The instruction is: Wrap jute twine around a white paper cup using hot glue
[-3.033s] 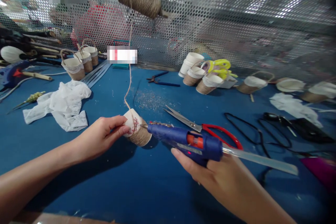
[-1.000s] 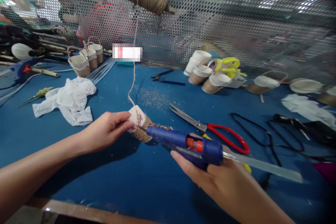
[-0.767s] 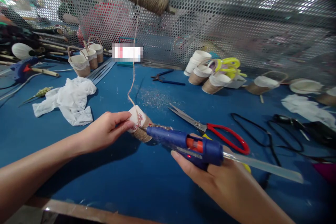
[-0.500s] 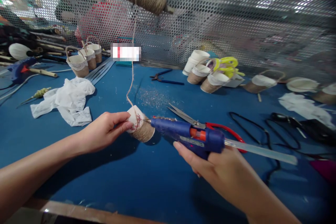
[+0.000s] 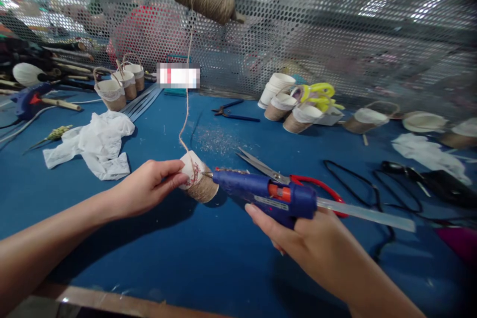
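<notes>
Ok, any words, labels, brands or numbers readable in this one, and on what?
None can be read.
Glue gun in the right hand: pale side label, too small to read.
Paper cup in the left hand: red print, blurred.
Teal box: face blanked out.

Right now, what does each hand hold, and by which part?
The left hand holds the cup by its white end; the right hand holds the blue glue gun by its handle.
</notes>
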Demonstrator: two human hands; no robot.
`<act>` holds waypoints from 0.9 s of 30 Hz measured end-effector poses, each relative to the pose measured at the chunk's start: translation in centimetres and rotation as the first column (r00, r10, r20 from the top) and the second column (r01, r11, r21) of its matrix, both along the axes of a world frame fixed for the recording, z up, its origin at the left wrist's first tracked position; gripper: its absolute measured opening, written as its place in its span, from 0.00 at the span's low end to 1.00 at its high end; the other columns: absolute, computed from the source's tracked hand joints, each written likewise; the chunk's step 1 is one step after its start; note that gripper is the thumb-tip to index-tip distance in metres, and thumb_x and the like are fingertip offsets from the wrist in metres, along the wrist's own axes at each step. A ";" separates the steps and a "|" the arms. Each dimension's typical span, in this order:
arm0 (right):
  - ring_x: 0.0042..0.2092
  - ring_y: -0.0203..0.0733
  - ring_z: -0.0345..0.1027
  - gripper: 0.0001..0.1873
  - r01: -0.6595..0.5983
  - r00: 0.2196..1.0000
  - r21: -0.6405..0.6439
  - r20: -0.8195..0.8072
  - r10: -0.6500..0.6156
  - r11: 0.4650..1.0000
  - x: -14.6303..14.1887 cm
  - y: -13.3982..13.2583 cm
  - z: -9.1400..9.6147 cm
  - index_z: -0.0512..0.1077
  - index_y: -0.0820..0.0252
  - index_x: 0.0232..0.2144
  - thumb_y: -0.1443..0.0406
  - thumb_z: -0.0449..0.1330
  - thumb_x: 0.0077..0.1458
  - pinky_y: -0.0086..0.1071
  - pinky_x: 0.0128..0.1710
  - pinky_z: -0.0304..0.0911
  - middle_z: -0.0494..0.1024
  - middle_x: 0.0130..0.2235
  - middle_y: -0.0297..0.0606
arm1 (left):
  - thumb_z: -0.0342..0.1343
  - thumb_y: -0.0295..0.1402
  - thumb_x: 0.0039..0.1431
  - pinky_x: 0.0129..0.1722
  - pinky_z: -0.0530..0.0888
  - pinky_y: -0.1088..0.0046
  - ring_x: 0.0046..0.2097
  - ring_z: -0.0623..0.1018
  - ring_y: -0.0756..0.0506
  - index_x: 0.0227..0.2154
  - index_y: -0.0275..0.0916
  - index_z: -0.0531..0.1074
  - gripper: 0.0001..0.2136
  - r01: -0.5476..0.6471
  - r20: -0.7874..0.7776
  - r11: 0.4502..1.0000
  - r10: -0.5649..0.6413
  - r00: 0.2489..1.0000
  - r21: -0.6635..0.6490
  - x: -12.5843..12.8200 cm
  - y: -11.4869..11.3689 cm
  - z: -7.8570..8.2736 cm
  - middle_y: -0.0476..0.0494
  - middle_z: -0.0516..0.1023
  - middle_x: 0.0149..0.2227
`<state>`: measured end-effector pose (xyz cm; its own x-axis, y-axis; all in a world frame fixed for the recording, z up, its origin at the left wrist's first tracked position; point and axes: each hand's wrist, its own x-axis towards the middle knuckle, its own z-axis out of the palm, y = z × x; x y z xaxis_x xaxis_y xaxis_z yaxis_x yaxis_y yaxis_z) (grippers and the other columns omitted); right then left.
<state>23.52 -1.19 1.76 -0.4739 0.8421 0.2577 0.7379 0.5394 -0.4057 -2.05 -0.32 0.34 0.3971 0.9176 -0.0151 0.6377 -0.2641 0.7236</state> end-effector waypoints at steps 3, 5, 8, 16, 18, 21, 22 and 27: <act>0.20 0.38 0.65 0.19 -0.022 1.000 0.000 0.021 0.022 1.000 -0.3 -0.4 0.3 0.74 0.53 0.25 0.55 0.46 0.56 0.29 0.20 0.60 0.64 0.11 0.29 | 0.41 0.38 0.60 0.32 0.68 0.78 0.30 0.70 0.49 0.28 0.36 0.68 0.15 -0.010 0.025 1.000 0.011 1.000 -0.016 0.2 0.0 0.2 0.50 0.71 0.25; 0.21 0.40 0.66 0.17 -0.029 0.999 0.024 0.025 0.028 0.999 -0.6 -0.4 0.5 0.73 0.53 0.23 0.55 0.48 0.54 0.29 0.21 0.61 0.63 0.11 0.29 | 0.41 0.37 0.59 0.32 0.68 0.78 0.31 0.70 0.49 0.27 0.35 0.68 0.15 -0.017 0.036 1.000 0.017 0.999 -0.021 0.3 0.0 0.3 0.49 0.71 0.25; 0.22 0.40 0.66 0.14 -0.047 0.999 0.038 0.013 0.046 0.998 -0.9 -0.3 0.7 0.71 0.53 0.20 0.56 0.52 0.51 0.30 0.23 0.62 0.61 0.10 0.29 | 0.41 0.38 0.59 0.31 0.68 0.77 0.31 0.70 0.49 0.26 0.35 0.69 0.15 -0.019 0.045 1.000 0.020 0.999 -0.022 0.4 0.0 0.4 0.49 0.71 0.25; 0.17 0.38 0.63 0.15 -0.003 1.000 -0.137 -0.025 -0.001 0.991 -0.2 0.4 0.5 0.68 0.52 0.17 0.58 0.52 0.52 0.30 0.18 0.60 0.64 0.10 0.29 | 0.41 0.39 0.59 0.31 0.68 0.77 0.30 0.71 0.49 0.29 0.35 0.70 0.15 -0.005 0.029 1.000 0.005 1.000 -0.001 0.1 0.0 0.1 0.49 0.72 0.24; 0.15 0.36 0.61 0.15 0.020 0.999 -0.218 -0.040 -0.029 0.976 -0.4 0.8 0.6 0.65 0.53 0.15 0.59 0.53 0.51 0.30 0.17 0.60 0.65 0.11 0.29 | 0.41 0.39 0.59 0.31 0.68 0.78 0.30 0.70 0.49 0.29 0.35 0.70 0.15 0.003 0.018 1.000 -0.003 1.000 0.003 0.0 0.0 0.0 0.50 0.71 0.24; 0.13 0.35 0.59 0.16 0.081 0.988 -0.330 -0.096 -0.119 0.941 -0.9 1.2 0.9 0.62 0.54 0.14 0.57 0.54 0.50 0.29 0.14 0.59 0.63 0.10 0.28 | 0.41 0.39 0.60 0.32 0.68 0.78 0.30 0.70 0.49 0.28 0.35 0.69 0.15 0.004 0.012 1.000 -0.004 1.000 0.008 -0.1 0.0 0.0 0.50 0.71 0.23; 0.13 0.35 0.59 0.16 0.109 0.981 -0.376 -0.109 -0.161 0.920 -1.1 1.3 1.1 0.61 0.54 0.14 0.57 0.54 0.49 0.29 0.14 0.59 0.63 0.10 0.27 | 0.41 0.39 0.60 0.32 0.68 0.78 0.30 0.70 0.49 0.28 0.35 0.69 0.15 0.004 0.009 1.000 -0.004 1.000 0.009 -0.1 0.0 0.0 0.50 0.71 0.23; 0.12 0.34 0.60 0.16 0.097 0.979 -0.352 -0.134 -0.152 0.931 -1.4 1.2 1.2 0.64 0.56 0.14 0.59 0.54 0.51 0.28 0.12 0.61 0.64 0.10 0.28 | 0.41 0.39 0.60 0.33 0.68 0.77 0.30 0.71 0.49 0.27 0.35 0.69 0.16 0.009 0.004 1.000 -0.009 1.000 0.012 -0.1 -0.1 0.0 0.50 0.70 0.23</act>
